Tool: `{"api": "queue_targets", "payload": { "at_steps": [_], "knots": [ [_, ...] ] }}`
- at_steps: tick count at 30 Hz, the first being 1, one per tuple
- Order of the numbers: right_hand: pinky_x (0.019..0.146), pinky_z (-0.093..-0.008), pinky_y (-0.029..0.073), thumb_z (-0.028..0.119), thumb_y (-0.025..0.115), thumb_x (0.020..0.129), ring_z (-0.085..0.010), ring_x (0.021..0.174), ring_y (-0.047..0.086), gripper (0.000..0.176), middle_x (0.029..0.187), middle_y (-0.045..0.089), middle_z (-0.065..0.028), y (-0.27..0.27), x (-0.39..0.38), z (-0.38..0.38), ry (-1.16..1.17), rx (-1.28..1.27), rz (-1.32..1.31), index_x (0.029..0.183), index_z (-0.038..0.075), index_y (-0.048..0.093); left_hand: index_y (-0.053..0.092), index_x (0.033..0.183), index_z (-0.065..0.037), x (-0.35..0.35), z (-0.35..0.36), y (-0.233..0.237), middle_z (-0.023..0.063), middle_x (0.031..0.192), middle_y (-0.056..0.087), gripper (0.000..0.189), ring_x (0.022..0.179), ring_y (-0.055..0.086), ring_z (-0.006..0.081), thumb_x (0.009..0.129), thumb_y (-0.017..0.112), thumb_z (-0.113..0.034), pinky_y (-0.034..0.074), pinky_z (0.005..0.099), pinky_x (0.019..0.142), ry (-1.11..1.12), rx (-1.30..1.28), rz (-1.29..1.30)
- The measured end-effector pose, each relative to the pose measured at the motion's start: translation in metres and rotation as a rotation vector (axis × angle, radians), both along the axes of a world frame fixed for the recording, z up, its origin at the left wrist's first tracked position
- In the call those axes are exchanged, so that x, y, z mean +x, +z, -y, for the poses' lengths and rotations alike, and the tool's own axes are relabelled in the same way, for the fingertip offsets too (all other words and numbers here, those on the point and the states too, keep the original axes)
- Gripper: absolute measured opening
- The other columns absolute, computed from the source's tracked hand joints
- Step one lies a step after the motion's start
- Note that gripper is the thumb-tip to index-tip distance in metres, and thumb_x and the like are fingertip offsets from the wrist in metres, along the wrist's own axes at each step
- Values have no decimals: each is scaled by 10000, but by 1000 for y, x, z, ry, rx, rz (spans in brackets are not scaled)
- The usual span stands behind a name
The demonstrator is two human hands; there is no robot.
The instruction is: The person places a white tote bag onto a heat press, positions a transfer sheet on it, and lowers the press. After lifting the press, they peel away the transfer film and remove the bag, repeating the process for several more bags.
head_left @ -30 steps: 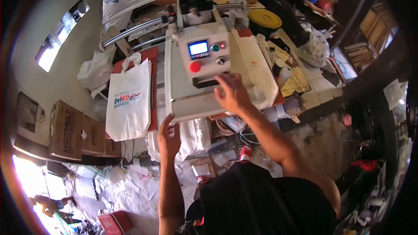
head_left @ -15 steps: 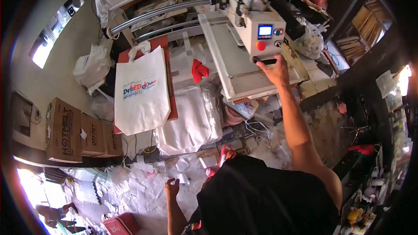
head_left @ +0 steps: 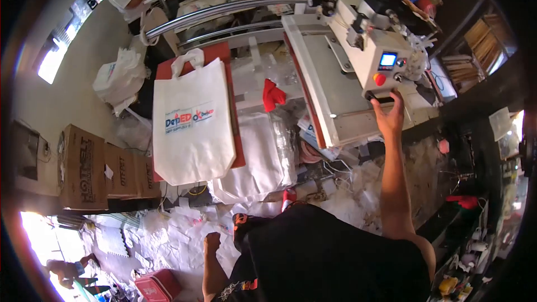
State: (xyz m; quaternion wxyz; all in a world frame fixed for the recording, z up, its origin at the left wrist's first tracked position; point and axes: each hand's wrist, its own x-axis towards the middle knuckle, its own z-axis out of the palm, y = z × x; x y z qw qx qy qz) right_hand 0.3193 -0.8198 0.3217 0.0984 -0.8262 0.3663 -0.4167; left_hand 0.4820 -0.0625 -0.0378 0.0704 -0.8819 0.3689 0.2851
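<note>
The right hand reaches up and forward, its fingers hooked closed around the dark handle at the front of the press head, just under the control box with its lit blue screen and red button. The left hand hangs low beside the body in a loose fist, holding nothing, well apart from the press. Left of the press head, a red cloth lies on the counter. Further left, a white tote bag printed "DepED" lies flat on a red pad. Cardboard boxes at the far left read "HOTMELT".
</note>
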Motion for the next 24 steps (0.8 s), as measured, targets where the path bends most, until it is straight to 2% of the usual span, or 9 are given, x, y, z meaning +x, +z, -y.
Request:
{"api": "queue_targets", "payload": {
  "at_steps": [2,6,8,11,15,16,19,22,24],
  "knots": [
    [1019,-482,419,172,761,832,-402,1160,544,431,1236,588,-190,-6,16,-29,-139,-253,47,1179,50,535,628,898,-87,18,-5,5,117,930,670,342,941,661,343,684,852,-234,554,455,796,-23,-3,2],
    [960,-457,435,-1,641,840,-359,1093,564,276,1137,603,-151,-27,92,-131,120,-130,127,1106,48,583,608,875,-78,45,-35,-16,115,912,660,326,900,661,344,691,836,-219,551,460,787,-14,-204,43],
    [908,-437,463,22,647,861,-344,1025,594,186,1046,637,-128,-56,156,-180,355,107,204,1042,57,625,597,882,-78,59,-61,-48,114,904,655,344,922,655,337,680,839,-214,547,463,786,364,-240,-85],
    [893,-432,474,80,673,866,-343,1002,607,166,1012,650,-152,-72,264,-243,548,129,114,1030,51,660,629,847,-120,91,-81,-6,113,934,683,129,906,661,323,753,690,-185,561,461,767,-28,-309,1],
    [883,-447,496,155,674,867,-388,1012,598,223,1024,644,-194,-103,387,-270,574,186,-92,1040,14,672,623,884,-115,116,-152,-1,85,973,689,285,950,664,310,656,792,-138,566,450,754,140,-267,19],
    [883,-447,496,155,674,867,-388,1012,598,223,1024,644,-194,-112,407,-266,572,187,-99,1040,14,672,644,1003,-85,121,-181,-17,72,940,689,326,907,690,254,749,808,-206,562,397,643,78,-233,2],
    [869,-449,508,163,696,842,-402,999,611,245,1020,647,-202,-138,436,-261,455,243,-398,1036,16,677,660,1041,-93,116,-256,-68,52,889,676,210,753,696,207,866,687,-206,520,338,532,720,-433,-360],
    [850,-449,520,156,698,813,-410,959,627,209,994,650,-204,-154,442,-258,408,67,-323,977,27,689,665,1068,-103,106,-291,-61,41,853,652,225,656,681,191,907,578,-234,484,309,496,773,-542,-295],
    [801,-425,532,150,722,785,-369,897,649,156,980,657,-182,-155,447,-249,396,267,-329,904,50,703,661,1078,-90,104,-297,-52,45,868,660,259,670,682,196,882,590,-245,484,309,496,856,-448,-377]
  ]
}}
